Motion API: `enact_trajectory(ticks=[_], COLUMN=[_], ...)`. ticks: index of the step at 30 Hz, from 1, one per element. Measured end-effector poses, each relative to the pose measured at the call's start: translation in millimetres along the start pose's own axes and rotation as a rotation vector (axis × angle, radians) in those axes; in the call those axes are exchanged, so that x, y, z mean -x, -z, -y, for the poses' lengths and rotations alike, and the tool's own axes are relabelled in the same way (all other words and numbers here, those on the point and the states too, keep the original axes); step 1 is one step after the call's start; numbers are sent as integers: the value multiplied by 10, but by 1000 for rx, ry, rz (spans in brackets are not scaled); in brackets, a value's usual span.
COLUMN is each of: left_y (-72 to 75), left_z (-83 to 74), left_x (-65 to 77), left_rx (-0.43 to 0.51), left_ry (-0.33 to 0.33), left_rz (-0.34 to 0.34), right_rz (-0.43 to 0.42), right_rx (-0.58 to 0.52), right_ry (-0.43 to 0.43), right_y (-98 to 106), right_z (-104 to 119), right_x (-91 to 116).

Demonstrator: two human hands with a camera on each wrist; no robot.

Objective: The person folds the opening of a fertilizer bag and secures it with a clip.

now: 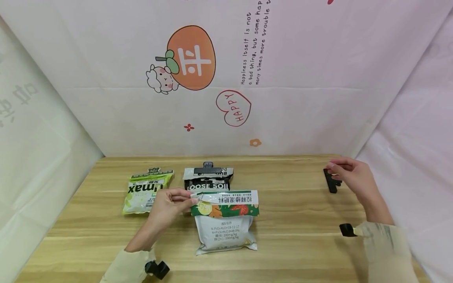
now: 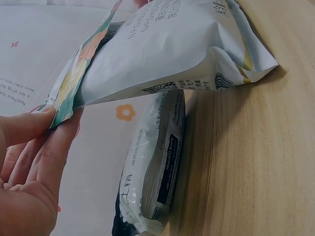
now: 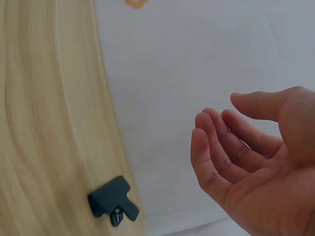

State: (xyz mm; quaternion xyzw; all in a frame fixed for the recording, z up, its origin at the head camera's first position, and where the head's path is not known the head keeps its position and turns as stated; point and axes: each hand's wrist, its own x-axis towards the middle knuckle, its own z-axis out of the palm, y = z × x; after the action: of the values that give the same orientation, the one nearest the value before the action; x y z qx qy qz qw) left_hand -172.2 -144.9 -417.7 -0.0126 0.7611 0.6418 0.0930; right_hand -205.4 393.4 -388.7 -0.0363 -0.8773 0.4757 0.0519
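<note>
A white fertilizer bag (image 1: 226, 234) with a green printed top stands near the middle of the table. Its top is folded over, and my left hand (image 1: 170, 206) pinches the fold's left end between thumb and fingers. In the left wrist view the same bag (image 2: 162, 54) leans across, thumb (image 2: 27, 125) over the green edge. At the far right of the table lies a black clip (image 1: 332, 181). My right hand (image 1: 350, 177) hovers by it with nothing held; the right wrist view shows its fingers loosely bent, apart from the clip (image 3: 110, 196).
Behind the fertilizer bag is a black-and-white soil bag (image 1: 209, 181), its top closed by a black clip (image 1: 208, 168). A green-and-white bag (image 1: 143, 194) with a clip (image 1: 153, 170) on top lies to the left. Printed white cloth (image 1: 301, 118) hangs behind the wooden table (image 1: 293, 236).
</note>
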Motion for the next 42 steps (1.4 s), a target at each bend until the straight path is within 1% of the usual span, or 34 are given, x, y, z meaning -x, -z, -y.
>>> enact_trajectory(ticks=[4,8,12,15,17,19,21,24,27,31,36,42], left_y=[-1,-8,-16,-21,-22,-23,-22,-21,-18,-11,-3,9], left_z=[12,19,20,22,22,25,27,29,28,23,27,45], left_x=[4,6,9,9,8,7,7,10,13,14,10,-5], left_rx=[4,14,16,18,22,25,27,31,34,35,33,37], left_ry=[7,4,3,1,-5,-7,-13,-17,-21,-16,-19,-32], left_rz=[-3,4,7,9,11,15,20,27,32,32,34,38], right_rz=[2,-3,-12,-5,15,50,100,177,215,221,235,218], right_rx=[14,55,118,202,261,336,400,453,440,430,431,418], right_ry=[-30,-43,-82,-139,-175,-190,-213,-248,-316,-366,-395,-418], right_y=[57,107,151,178,195,209,216,213,196,186,193,210], right_z=[-141,-277,-425,-538,-610,-678,-739,-806,-835,-830,-812,-789], right_x=[-108,-203,-296,-357,-389,-410,-435,-469,-502,-532,-568,-593])
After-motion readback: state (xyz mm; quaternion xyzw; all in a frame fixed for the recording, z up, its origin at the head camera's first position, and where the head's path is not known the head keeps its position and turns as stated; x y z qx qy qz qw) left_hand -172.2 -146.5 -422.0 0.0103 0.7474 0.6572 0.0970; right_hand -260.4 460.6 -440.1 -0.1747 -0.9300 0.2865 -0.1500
